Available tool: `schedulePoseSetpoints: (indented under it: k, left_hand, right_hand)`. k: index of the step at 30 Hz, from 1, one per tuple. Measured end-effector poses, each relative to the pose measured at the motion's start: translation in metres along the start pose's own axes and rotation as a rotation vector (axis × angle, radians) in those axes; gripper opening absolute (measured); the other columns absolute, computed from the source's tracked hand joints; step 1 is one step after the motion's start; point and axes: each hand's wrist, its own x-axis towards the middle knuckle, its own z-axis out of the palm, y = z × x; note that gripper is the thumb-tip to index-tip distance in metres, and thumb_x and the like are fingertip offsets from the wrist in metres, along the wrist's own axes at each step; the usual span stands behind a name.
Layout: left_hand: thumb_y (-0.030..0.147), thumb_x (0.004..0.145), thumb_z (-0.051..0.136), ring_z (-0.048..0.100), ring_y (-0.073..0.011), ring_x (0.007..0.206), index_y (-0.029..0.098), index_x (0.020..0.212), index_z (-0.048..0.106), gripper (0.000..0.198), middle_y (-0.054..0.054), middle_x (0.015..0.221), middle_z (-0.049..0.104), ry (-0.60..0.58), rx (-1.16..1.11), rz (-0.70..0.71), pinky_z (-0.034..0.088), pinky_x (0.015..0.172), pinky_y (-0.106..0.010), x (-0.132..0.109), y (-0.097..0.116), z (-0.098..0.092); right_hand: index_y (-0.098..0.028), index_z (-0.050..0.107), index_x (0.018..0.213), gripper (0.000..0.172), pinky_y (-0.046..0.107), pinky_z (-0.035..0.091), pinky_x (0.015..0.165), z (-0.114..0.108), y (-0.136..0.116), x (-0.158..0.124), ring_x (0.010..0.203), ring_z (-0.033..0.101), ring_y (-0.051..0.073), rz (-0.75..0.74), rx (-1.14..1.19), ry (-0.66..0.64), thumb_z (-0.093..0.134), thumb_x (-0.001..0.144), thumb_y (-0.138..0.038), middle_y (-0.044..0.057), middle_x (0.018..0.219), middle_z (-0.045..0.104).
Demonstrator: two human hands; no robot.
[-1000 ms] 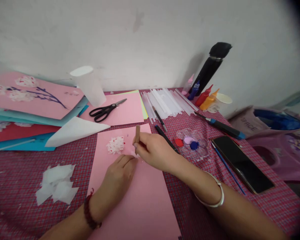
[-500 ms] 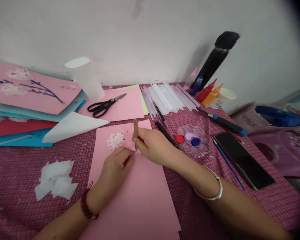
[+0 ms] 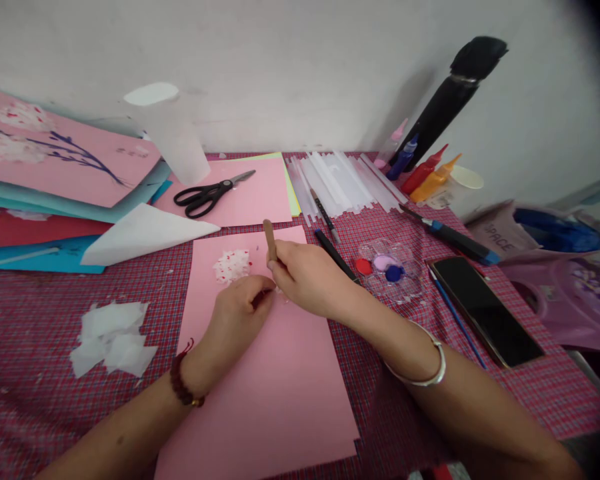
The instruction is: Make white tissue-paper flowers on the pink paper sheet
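Note:
A pink sheet of paper (image 3: 275, 373) lies in front of me on the chequered cloth. Near its top left sits a white tissue tuft (image 3: 231, 265) speckled red. My right hand (image 3: 307, 277) is closed round a short brown stick (image 3: 269, 239), held upright with its lower end down on the sheet. My left hand (image 3: 240, 313) rests on the pink sheet just beside it, fingers curled and pinched at the stick's lower end; what they pinch is hidden.
White tissue squares (image 3: 113, 337) lie at left. Scissors (image 3: 207, 193) rest on another pink sheet behind. A paint palette (image 3: 387, 267), a phone (image 3: 485, 310), pens, white strips (image 3: 340, 187), paint bottles (image 3: 423, 177) and a black tube stand at right. Finished coloured sheets (image 3: 55, 167) pile up far left.
Both hands stayed together on the pink sheet; the left fingers curled tighter against the stick's lower end. The camera tilted, so everything sits a little higher in the picture.

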Motion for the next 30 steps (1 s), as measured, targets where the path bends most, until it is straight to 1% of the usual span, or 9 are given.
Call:
schedulePoseSetpoints:
  k: [6, 9, 12, 14, 19, 21, 25, 28, 30]
  left_hand:
    - [0.011, 0.079, 0.053, 0.06, -0.0137, 0.069, 0.02, 0.081, 0.064, 0.014, 0.002, 0.076, 0.067, -0.034, -0.107, -0.105, 0.045, 0.064, -0.026, 0.001, 0.002, -0.002]
    - [0.012, 0.08, 0.052, 0.059, -0.0127, 0.066, 0.02, 0.081, 0.062, 0.012, 0.003, 0.072, 0.064, -0.036, -0.162, -0.13, 0.044, 0.062, -0.025, 0.003, 0.0, -0.002]
    - [0.011, 0.078, 0.052, 0.057, -0.0125, 0.066, 0.02, 0.082, 0.059, 0.011, 0.003, 0.073, 0.061, -0.018, -0.135, -0.12, 0.044, 0.062, -0.025, 0.005, -0.002, -0.001]
    - [0.01, 0.077, 0.053, 0.056, -0.0127, 0.068, 0.019, 0.08, 0.057, 0.011, 0.002, 0.075, 0.059, -0.001, -0.081, -0.092, 0.043, 0.062, -0.025, 0.007, -0.002, -0.001]
    - [0.006, 0.075, 0.051, 0.051, -0.0129, 0.067, 0.018, 0.07, 0.053, 0.013, 0.002, 0.072, 0.053, 0.003, -0.011, -0.018, 0.039, 0.061, -0.026, 0.01, -0.001, -0.003]
    - [0.006, 0.074, 0.05, 0.049, -0.013, 0.066, 0.018, 0.067, 0.052, 0.014, 0.002, 0.071, 0.051, 0.012, -0.035, -0.015, 0.038, 0.06, -0.026, 0.01, -0.002, -0.002]
    - [0.01, 0.076, 0.049, 0.05, -0.013, 0.065, 0.018, 0.066, 0.054, 0.013, 0.001, 0.069, 0.053, 0.007, -0.146, -0.037, 0.04, 0.059, -0.026, 0.012, -0.002, 0.0]
    - [0.015, 0.078, 0.047, 0.056, -0.0129, 0.064, 0.018, 0.076, 0.058, 0.011, 0.001, 0.069, 0.058, -0.008, -0.241, -0.044, 0.046, 0.059, -0.026, 0.014, 0.003, -0.017]
    - [0.019, 0.078, 0.05, 0.059, -0.0128, 0.063, 0.017, 0.083, 0.059, 0.011, 0.0, 0.07, 0.061, 0.014, -0.338, -0.082, 0.049, 0.059, -0.026, 0.013, 0.008, -0.046]
  right_hand:
    - [-0.016, 0.054, 0.081, 0.015, 0.026, 0.034, 0.06, -0.002, 0.003, 0.0, 0.065, 0.054, 0.014, 0.057, 0.104, 0.032, 0.041, 0.087, -0.019, 0.003, 0.073, 0.061]
    - [-0.018, 0.054, 0.08, 0.013, 0.025, 0.033, 0.057, -0.001, 0.008, 0.001, 0.06, 0.051, 0.013, 0.112, 0.22, 0.153, 0.044, 0.087, -0.02, -0.001, 0.066, 0.057]
    - [-0.018, 0.054, 0.083, 0.009, 0.024, 0.032, 0.055, -0.003, 0.01, 0.001, 0.057, 0.049, 0.012, 0.165, 0.345, 0.249, 0.045, 0.086, -0.021, -0.003, 0.063, 0.053]
    - [-0.019, 0.053, 0.083, 0.009, 0.024, 0.033, 0.055, -0.007, 0.01, -0.001, 0.058, 0.049, 0.011, 0.169, 0.405, 0.236, 0.045, 0.086, -0.021, -0.004, 0.063, 0.053]
    - [-0.018, 0.054, 0.076, 0.01, 0.023, 0.035, 0.054, -0.012, 0.01, -0.009, 0.057, 0.05, 0.01, 0.126, 0.442, 0.036, 0.048, 0.083, -0.02, -0.003, 0.063, 0.054]
    - [-0.017, 0.056, 0.078, 0.011, 0.023, 0.036, 0.053, -0.007, 0.013, -0.011, 0.056, 0.05, 0.01, 0.145, 0.45, 0.035, 0.048, 0.084, -0.021, -0.003, 0.064, 0.055]
    - [-0.016, 0.058, 0.083, 0.012, 0.022, 0.039, 0.052, 0.007, 0.022, -0.008, 0.056, 0.053, 0.01, 0.207, 0.503, 0.119, 0.048, 0.084, -0.024, -0.002, 0.064, 0.056]
    - [-0.015, 0.057, 0.082, 0.011, 0.021, 0.041, 0.048, 0.011, 0.027, -0.007, 0.052, 0.052, 0.01, 0.269, 0.562, 0.146, 0.05, 0.082, -0.023, -0.003, 0.063, 0.056]
    - [-0.015, 0.057, 0.081, 0.011, 0.021, 0.042, 0.046, 0.01, 0.028, -0.01, 0.049, 0.051, 0.009, 0.302, 0.606, 0.153, 0.051, 0.081, -0.023, -0.003, 0.062, 0.056]
